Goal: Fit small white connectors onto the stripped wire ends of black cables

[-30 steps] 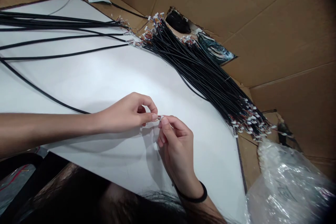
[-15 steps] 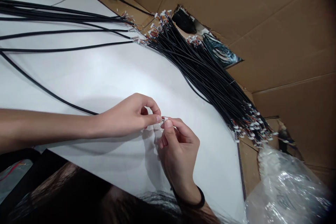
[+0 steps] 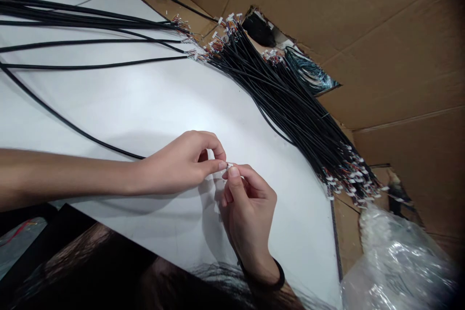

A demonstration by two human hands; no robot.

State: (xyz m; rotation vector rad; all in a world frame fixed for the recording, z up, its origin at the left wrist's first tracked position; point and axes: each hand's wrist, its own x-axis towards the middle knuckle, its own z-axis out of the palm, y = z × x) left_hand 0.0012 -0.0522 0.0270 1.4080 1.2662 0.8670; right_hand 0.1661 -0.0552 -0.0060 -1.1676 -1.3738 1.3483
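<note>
Over the white board (image 3: 145, 111), my left hand (image 3: 189, 160) pinches thin wires at its fingertips; a black cable (image 3: 72, 126) runs from the left and passes behind that hand. My right hand (image 3: 250, 208), with a black band on the wrist, grips a small white connector (image 3: 230, 165) between thumb and forefinger. The fingertips of both hands nearly meet at the connector. How far the wires sit in it is too small to tell.
A thick bundle of black cables (image 3: 286, 92) with white connectors lies at the upper right. More black cables (image 3: 90, 19) stretch across the upper left. A clear plastic bag (image 3: 399, 261) is at the lower right, beside cardboard (image 3: 392, 34).
The view has shifted slightly. My left fingers have moved a little against the connector, and both hands keep their pinch.
</note>
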